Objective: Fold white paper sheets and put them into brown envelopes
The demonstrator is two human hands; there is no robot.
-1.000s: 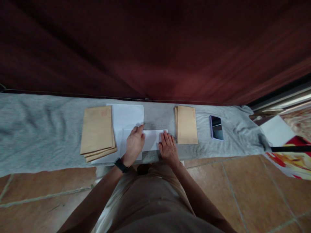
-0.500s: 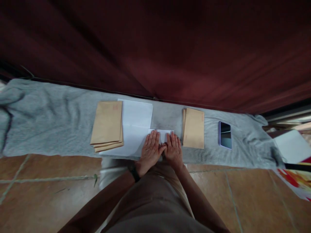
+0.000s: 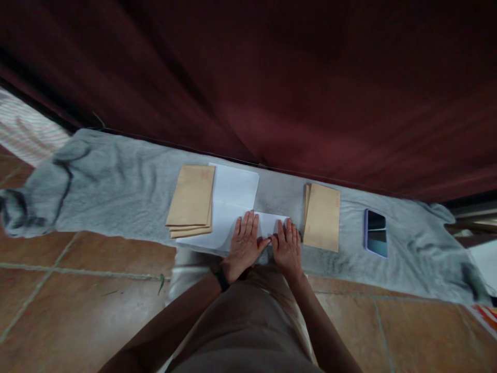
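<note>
A narrow white piece of paper, which looks folded, lies on the grey cloth between my hands. My left hand presses flat on its left end, fingers stretched out and a dark band at the wrist. My right hand lies flat on its right end, fingers also extended. The two thumbs almost meet at the near edge. Under and beside my left hand are larger white sheets. A stack of brown envelopes covers their left part. Right of my right hand lie a few more brown envelopes.
A phone with a purple edge rests farther right on the grey cloth, which covers a long narrow surface. Behind it hangs a dark red curtain. Tiled floor shows in front.
The view has shifted, so everything sits further right in the picture. My hands have spread slightly apart along the folded paper, staying flat on it.
</note>
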